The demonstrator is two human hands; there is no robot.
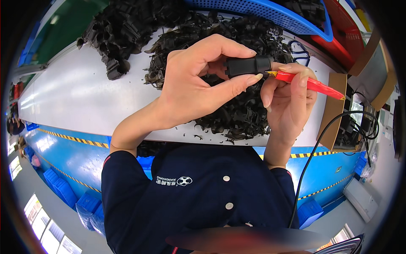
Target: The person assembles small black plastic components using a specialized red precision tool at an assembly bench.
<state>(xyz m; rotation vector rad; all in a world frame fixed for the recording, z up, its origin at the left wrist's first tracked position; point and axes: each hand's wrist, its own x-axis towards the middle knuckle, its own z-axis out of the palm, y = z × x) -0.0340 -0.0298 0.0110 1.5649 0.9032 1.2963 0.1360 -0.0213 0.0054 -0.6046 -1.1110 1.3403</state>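
Note:
Between the thumb and fingers of my left hand [192,78] is a black plastic part [247,66], boxy with a narrower right end. My right hand [292,95] grips a red-handled trimming knife [315,86] with a yellowish tip, held like a pen. That tip is at the lower right end of the black part; whether it cuts into it is too small to tell. Behind and below both hands spreads a heap of thin black plastic scraps [237,122] on the white table [80,93].
At the far left of the table lies a pile of black parts [127,34]. A blue perforated basket [262,17] stands at the back. To the right are blue-handled snips or a blue loop [300,51], a cardboard box [334,110] and a black cable [313,148].

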